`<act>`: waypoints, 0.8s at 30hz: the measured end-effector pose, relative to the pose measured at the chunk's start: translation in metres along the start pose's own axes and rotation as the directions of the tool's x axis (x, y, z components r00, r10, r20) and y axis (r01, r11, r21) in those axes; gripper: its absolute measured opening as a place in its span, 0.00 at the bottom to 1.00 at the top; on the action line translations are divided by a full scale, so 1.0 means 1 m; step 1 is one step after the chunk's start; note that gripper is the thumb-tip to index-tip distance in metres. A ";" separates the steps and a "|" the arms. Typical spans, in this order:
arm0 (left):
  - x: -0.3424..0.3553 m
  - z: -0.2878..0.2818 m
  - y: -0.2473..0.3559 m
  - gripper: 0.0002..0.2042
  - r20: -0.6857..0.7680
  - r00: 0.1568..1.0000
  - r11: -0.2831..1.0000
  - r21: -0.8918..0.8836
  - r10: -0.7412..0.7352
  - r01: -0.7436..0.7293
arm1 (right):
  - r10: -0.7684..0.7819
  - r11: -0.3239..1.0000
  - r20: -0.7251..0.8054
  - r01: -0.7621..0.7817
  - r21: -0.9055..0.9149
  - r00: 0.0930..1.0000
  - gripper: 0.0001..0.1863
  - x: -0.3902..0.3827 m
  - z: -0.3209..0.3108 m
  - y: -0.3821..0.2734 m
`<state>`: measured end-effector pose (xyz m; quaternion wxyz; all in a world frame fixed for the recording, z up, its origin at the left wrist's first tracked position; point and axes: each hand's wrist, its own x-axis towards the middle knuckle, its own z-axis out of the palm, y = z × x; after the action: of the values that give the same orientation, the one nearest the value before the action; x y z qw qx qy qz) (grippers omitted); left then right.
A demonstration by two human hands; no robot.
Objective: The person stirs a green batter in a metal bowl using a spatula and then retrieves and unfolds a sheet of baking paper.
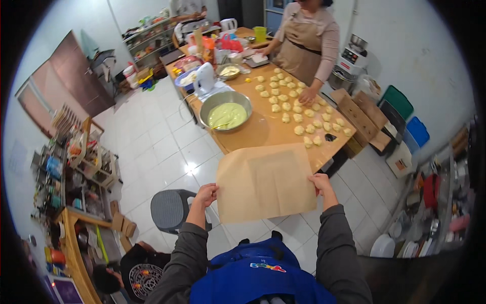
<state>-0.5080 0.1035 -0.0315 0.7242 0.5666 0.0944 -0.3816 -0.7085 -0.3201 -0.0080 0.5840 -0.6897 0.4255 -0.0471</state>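
Observation:
A wide sheet of brown baking paper [263, 187] is stretched between my two hands, in front of the table's near edge. My left hand [207, 193] pinches its left side, and my right hand [319, 183] grips its right side. The sheet's far edge overlaps the wooden table [243, 141]; whether it touches the top I cannot tell. Just beyond it stands a metal bowl [203, 112] of pale green batter [227, 114]. To the right of the bowl, several dough pieces [297, 118] lie in rows on the tabletop.
Across the table a person in a tan apron [301, 43] reaches a hand to the dough. A white hand mixer [204, 78] stands behind the bowl. A grey stool [171, 209] is at my left. Another person [144, 271] is low at lower left. Cardboard boxes [357, 114] stand at the right.

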 end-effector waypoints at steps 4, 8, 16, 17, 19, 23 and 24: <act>-0.037 0.032 0.016 0.10 -0.140 0.961 0.932 0.311 0.238 -0.186 | -0.234 0.947 -0.155 0.190 -0.258 0.960 0.09 0.007 0.003 -0.023; -0.105 0.102 0.024 0.12 -0.203 0.766 0.736 0.504 0.610 -0.453 | -0.641 0.739 -0.189 0.532 -0.413 0.744 0.08 -0.077 0.033 -0.094; -0.171 0.216 0.028 0.14 -0.132 0.485 0.448 0.638 0.865 -0.626 | -0.857 0.513 0.068 0.858 0.022 0.510 0.03 -0.195 0.101 -0.142; -0.176 0.219 0.029 0.14 -0.123 0.505 0.457 0.640 0.854 -0.617 | -0.860 0.507 0.089 0.860 0.050 0.502 0.03 -0.196 0.103 -0.142; -0.182 0.219 0.026 0.14 -0.116 0.509 0.452 0.652 0.853 -0.609 | -0.865 0.497 0.129 0.861 0.104 0.484 0.03 -0.200 0.108 -0.142; -0.190 0.215 0.020 0.13 -0.165 0.460 0.453 0.623 0.873 -0.638 | -0.880 0.469 0.171 0.869 0.156 0.444 0.04 -0.208 0.113 -0.144; -0.191 0.214 0.019 0.13 -0.189 0.453 0.468 0.598 0.871 -0.650 | -0.889 0.447 0.184 0.882 0.150 0.420 0.04 -0.211 0.113 -0.146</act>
<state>-0.6912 -0.0014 0.1640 0.6200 0.7664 -0.0952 0.1380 -0.7012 -0.1044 0.1717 0.5282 -0.8012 -0.0738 -0.2713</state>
